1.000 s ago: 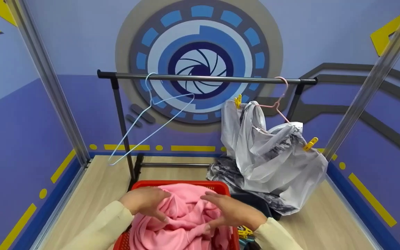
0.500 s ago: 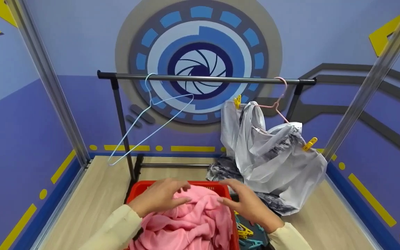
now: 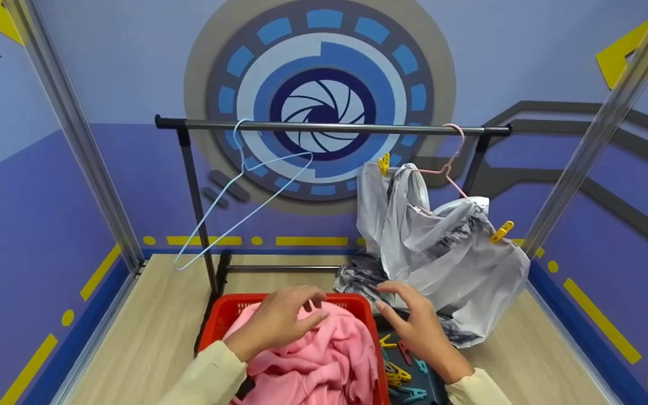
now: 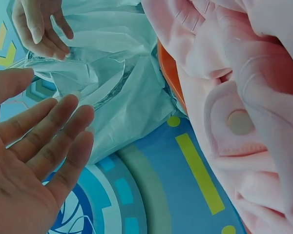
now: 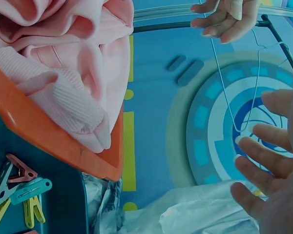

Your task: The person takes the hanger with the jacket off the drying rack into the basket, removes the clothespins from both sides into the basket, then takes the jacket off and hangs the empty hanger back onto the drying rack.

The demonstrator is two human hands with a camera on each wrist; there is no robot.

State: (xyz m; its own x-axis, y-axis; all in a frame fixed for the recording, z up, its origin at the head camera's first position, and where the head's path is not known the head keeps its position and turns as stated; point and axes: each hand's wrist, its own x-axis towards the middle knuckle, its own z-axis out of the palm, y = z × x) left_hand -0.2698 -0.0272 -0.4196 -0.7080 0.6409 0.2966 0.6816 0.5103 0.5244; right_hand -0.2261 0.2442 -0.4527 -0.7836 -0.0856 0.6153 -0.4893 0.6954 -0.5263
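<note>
A bunched pink garment (image 3: 324, 354) fills the red basket (image 3: 220, 315); the left wrist view shows a round button on it, and ribbed fabric appears in the right wrist view. Over the garment hovers my left hand (image 3: 279, 320), fingers relaxed and holding nothing. My right hand (image 3: 419, 326) is above a dark tray (image 3: 433, 382) right of the basket, its fingers loosely spread with nothing in them. Yellow, teal and red clothespins (image 3: 397, 374) lie in that tray. In the left wrist view the left palm (image 4: 24, 170) is bare.
A black rack rail (image 3: 324, 127) runs across behind the basket. On it hang a bare light-blue hanger (image 3: 245, 169) at left and a pink hanger (image 3: 448, 169) at right. Yellow clothespins fix a grey-white garment (image 3: 442, 253) to the pink hanger. Metal posts (image 3: 71, 129) stand at the sides.
Both hands have risen off the pink garment and shifted right. The right hand is now over the tray, and more clothespins show. The garment sits more bunched in the basket.
</note>
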